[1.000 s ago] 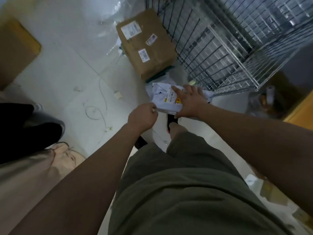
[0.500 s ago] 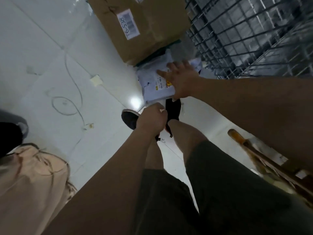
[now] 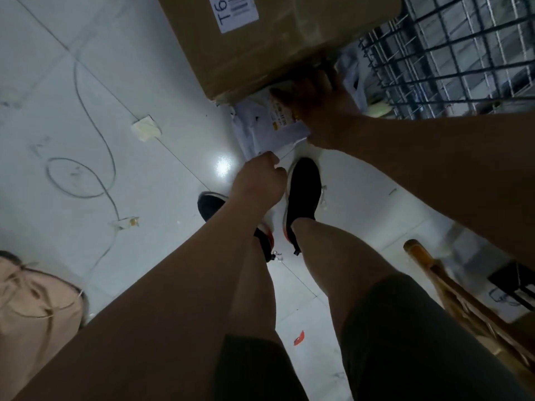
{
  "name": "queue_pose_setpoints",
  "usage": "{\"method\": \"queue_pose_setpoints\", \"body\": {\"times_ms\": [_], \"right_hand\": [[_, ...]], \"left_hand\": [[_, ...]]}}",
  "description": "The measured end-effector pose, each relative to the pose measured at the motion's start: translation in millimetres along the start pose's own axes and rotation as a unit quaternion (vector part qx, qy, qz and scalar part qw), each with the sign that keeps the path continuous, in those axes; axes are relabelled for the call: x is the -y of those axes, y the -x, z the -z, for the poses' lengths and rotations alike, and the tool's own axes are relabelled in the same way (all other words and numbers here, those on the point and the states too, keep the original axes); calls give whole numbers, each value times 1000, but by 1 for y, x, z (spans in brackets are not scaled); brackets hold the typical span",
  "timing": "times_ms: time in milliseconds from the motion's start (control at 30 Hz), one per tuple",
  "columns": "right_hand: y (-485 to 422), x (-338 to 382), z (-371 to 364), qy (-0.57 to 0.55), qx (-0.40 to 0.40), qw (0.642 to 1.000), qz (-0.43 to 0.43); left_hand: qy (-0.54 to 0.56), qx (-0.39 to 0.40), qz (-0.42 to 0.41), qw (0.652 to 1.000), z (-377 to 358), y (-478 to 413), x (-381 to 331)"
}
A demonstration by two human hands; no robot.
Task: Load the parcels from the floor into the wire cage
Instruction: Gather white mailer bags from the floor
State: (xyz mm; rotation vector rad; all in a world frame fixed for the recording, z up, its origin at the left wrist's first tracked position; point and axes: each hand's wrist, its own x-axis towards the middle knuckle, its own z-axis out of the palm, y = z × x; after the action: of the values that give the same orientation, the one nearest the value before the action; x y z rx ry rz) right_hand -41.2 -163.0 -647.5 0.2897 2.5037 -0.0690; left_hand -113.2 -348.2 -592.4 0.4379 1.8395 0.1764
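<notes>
A white plastic mailer parcel (image 3: 260, 131) with a printed label lies on the floor below a large cardboard box (image 3: 260, 50). My right hand (image 3: 315, 102) lies flat on the parcel's far side, fingers spread toward the box. My left hand (image 3: 260, 178) pinches the parcel's near corner with curled fingers. The wire cage (image 3: 451, 56) stands at the upper right, just beyond the parcel. More white plastic (image 3: 354, 82) shows between my right hand and the cage.
A grey cable (image 3: 86, 157) loops over the white tiled floor at the left, beside a scrap of tape (image 3: 146, 130). My two black shoes (image 3: 304, 195) stand just below the parcel. A beige bag (image 3: 34, 302) lies at lower left, a wooden handle (image 3: 428, 264) at lower right.
The view has dropped closer to the floor and the box. My right hand slid further over the parcel toward the box. My left hand kept its hold on the near corner.
</notes>
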Motion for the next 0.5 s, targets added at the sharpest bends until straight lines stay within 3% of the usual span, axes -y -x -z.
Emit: {"method": "queue_pose_setpoints", "body": {"times_ms": [500], "right_hand": [[-13, 45, 15, -98, 41, 989, -105]], "left_hand": [[-10, -26, 5, 1000, 10, 23, 18]]}}
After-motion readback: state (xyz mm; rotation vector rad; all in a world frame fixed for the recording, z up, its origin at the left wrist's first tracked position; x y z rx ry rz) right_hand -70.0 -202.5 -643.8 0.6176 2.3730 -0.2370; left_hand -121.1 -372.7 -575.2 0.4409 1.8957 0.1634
